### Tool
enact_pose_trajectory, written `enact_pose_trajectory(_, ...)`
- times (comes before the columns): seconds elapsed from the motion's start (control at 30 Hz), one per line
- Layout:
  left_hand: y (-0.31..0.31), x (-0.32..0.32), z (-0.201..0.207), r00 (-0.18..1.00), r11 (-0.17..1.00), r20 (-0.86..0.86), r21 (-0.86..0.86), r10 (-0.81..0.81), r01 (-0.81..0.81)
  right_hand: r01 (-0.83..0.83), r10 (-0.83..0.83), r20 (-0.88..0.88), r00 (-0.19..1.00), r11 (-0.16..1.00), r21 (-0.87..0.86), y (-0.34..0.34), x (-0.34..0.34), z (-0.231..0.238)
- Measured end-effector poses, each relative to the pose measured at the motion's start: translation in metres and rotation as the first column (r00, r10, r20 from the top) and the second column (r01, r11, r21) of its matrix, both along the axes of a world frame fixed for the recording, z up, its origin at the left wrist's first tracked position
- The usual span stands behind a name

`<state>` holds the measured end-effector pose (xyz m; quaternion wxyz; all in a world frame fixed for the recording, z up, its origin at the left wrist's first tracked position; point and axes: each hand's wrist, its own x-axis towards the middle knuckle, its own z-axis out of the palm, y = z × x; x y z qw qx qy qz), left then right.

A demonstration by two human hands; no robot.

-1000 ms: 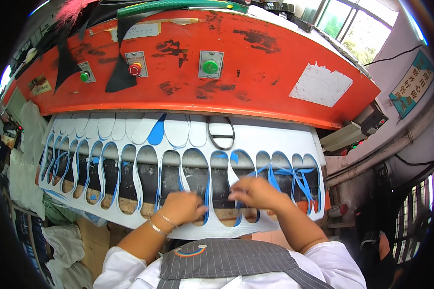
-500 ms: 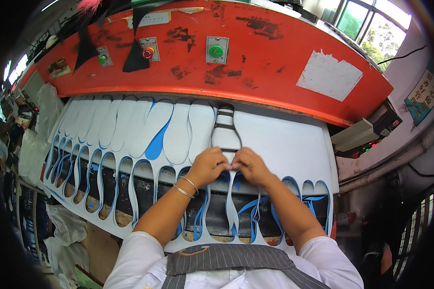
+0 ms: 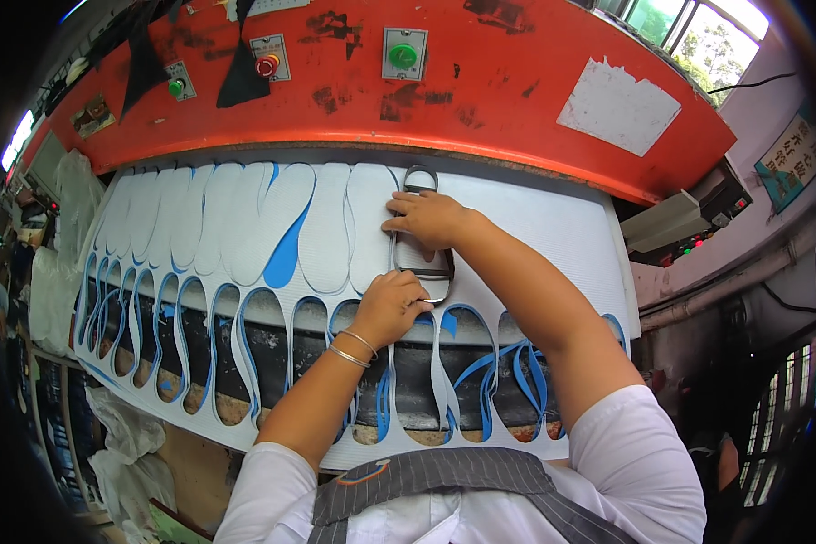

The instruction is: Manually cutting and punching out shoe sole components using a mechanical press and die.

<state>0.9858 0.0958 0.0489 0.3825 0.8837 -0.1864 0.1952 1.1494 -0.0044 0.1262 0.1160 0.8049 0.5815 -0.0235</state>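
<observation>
A sole-shaped metal cutting die (image 3: 440, 276) with dark crossbars stands on a white ribbed sheet (image 3: 526, 236). My right hand (image 3: 428, 220) reaches across its upper part, fingers bent over the left edge and a crossbar. At the die's lower left end, my left hand (image 3: 392, 306) grips the rim with its fingertips. Left of the die, several sole outlines are cut into the sheet side by side. A blue patch (image 3: 290, 258) shows between two of them. Nearer to me, the sheet is a web of loops with blue undersides.
A red machine beam (image 3: 480, 118) spans the far side, carrying green buttons (image 3: 403, 56) and a red button (image 3: 267, 65). Under the cut loops is a dark bed (image 3: 408, 390). Clear plastic bags (image 3: 122, 435) hang at left; a control box (image 3: 698, 222) is at right.
Both hands were together at the die's near end. My right hand has gone up to its upper part; my left has shifted slightly left. The die's near end sits a little nearer the uncut loops.
</observation>
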Motion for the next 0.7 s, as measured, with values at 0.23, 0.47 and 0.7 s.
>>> enact_pose_trajectory(0.23, -0.014, -0.004, 0.008, 0.905, 0.892, 0.146, -0.29, 0.4, -0.348, -0.201, 0.235, -0.011, 0.972, 0.854, 0.48, 0.0, 0.017, -0.039)
enact_pose_trajectory(0.47, 0.0, 0.007, 0.035, 0.947, 0.918, -0.136, 0.318, 0.291, -0.237, 0.43, 0.109, -0.43, 0.896, 0.018, 0.902, -0.068, 0.034, 0.02)
enact_pose_trajectory(0.7, -0.008, 0.107, 0.067, 0.951, 0.836, -0.263, 0.548, 0.163, 0.008, 0.772, -0.692, -0.447, 0.566, 0.256, 0.582, -0.127, 0.035, 0.013)
